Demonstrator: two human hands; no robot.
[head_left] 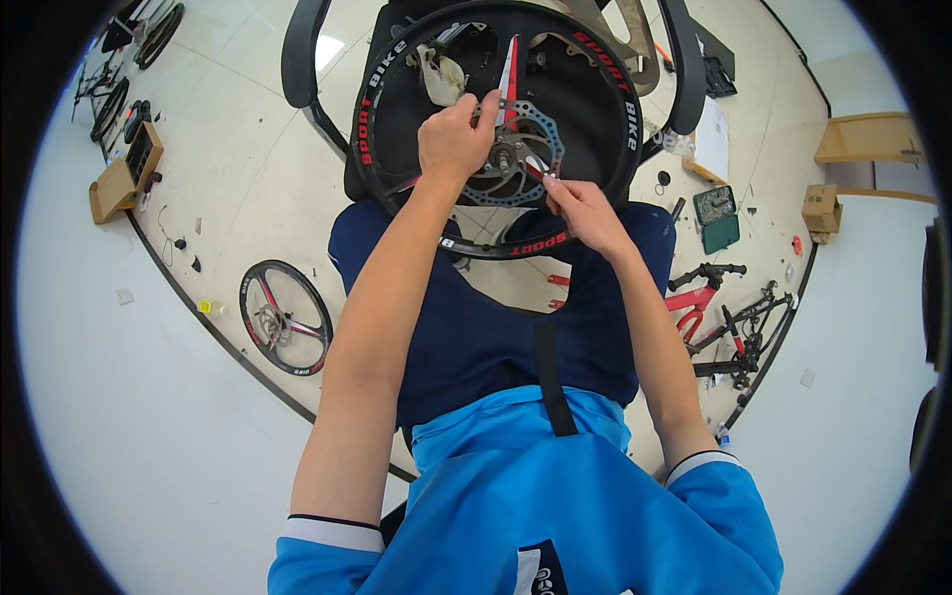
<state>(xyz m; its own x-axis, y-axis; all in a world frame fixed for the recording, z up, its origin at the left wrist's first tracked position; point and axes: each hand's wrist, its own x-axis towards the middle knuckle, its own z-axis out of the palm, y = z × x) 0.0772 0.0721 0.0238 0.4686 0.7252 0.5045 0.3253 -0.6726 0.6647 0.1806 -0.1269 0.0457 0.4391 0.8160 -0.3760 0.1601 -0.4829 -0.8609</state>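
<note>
Although both hands are busy at the middle of the wheel (510, 84), the work there seems to me only partly done. The wheel lies flat at the top centre of the picture, over a black chair (299, 59), and its lower edge is above the person's knees. The brake disc (540, 126) already sits around the axle (504, 161), so these parts are together. Its bolts are too small to see, and I cannot tell if they are tight, loose or missing; to settle this is, I suppose, what is left. The wheel is also well apart from the red bike frame (698, 297) at the right of the picture. The left hand (456, 139) is at the upper left of the disc, with fingers curled and thumb raised; what it may hold is hidden. The right hand (587, 210) is at the lower right edge of the disc, its thumb and fingertip close together, but I cannot tell on what they press. The wheel has a black rim with red and white lettering, and broad spokes, the upper one white and red. The disc is silver-grey, pierced with small holes, and its outer band looks bluish.
</note>
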